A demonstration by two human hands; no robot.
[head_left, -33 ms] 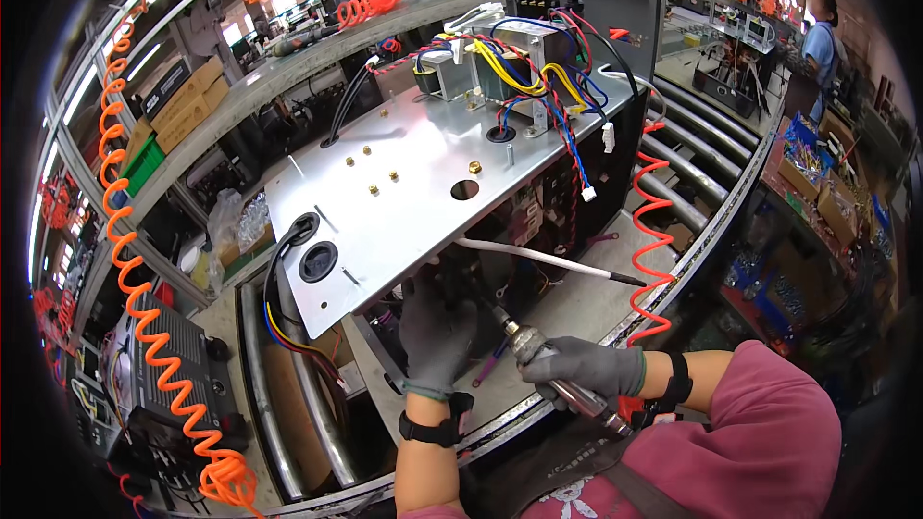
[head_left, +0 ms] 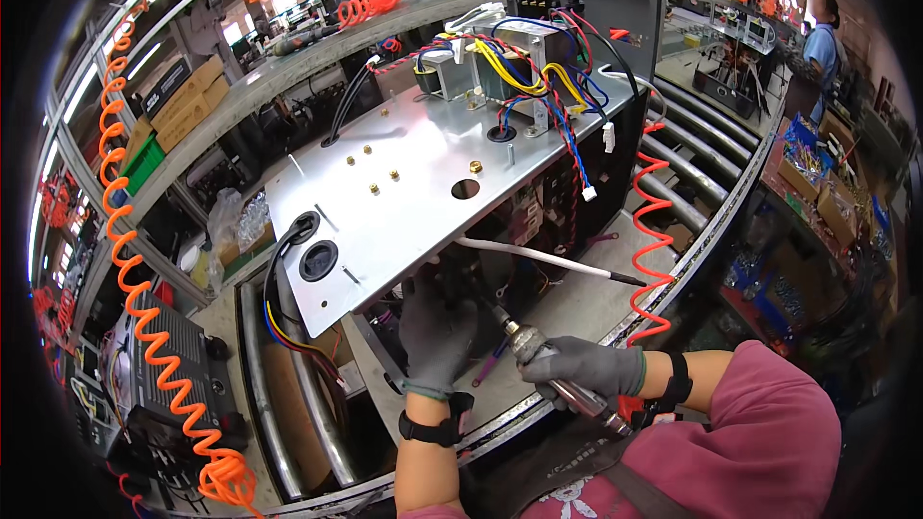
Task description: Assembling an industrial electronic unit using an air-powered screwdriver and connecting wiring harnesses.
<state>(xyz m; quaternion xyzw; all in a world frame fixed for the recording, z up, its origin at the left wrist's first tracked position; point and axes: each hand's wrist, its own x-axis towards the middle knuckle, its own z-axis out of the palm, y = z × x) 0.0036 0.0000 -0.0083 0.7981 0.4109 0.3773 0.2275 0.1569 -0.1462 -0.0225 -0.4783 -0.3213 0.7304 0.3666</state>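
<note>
My right hand [head_left: 598, 367], in a grey glove, is wrapped round a metal air screwdriver [head_left: 526, 341]. The tool slants up and left, its shaft reaching into the dark space beneath a silver metal panel [head_left: 413, 216]. My left hand [head_left: 437, 336], gloved too, reaches in under the panel's near edge close to the tool's tip. Shadow and the panel hide its fingers, so what it touches cannot be made out. The panel tops an open machine chassis, with brass studs and a bundle of coloured wires [head_left: 524, 77] on it. A white-sleeved cable [head_left: 548, 257] sticks out from below.
Metal rollers [head_left: 697, 149] run at the right rear, with more rollers [head_left: 308, 404] at the left. Orange coiled air hoses [head_left: 654, 231] hang on both sides. A shelf [head_left: 250, 86] crosses behind. Parts boxes [head_left: 812, 173] stand at right, and a person [head_left: 822, 48] is farther back.
</note>
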